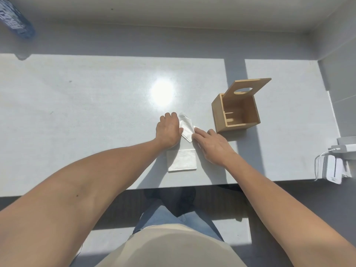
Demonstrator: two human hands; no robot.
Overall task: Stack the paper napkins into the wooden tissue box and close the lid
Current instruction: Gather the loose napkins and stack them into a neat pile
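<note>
1. A loose paper napkin [186, 126] is being handled at the middle of the counter [86, 105], between the two hands. It is lying askew, with one corner raised and creased.
2. The left hand [168, 130] is being laid flat on the napkin's edge at 9 o'clock; its grip is spread wide, pressing rather than closing round the paper.
3. The right hand [212, 146] is being held at 4 o'clock of the napkin, with fingers stretched out and the fingertips [197, 130] touching its corner. Nothing is being pinched in this grip either, as far as it can be seen.
4. A second folded napkin [182, 160] is lying flat at 6 o'clock of the first one, near the counter's front edge.
5. The wooden tissue box [238, 116] is standing at 2 o'clock of the hands, well apart from them, with its lid [248, 87] tilted up and open. No napkin can be seen inside.
6. The napkin is being judged as very light, soft and easy to crumple or tear. It should probably be taken at two opposite edges, or lifted flat on the fingers, so that the fold is being kept.
7. The box is being judged as stiff and steady.
</note>
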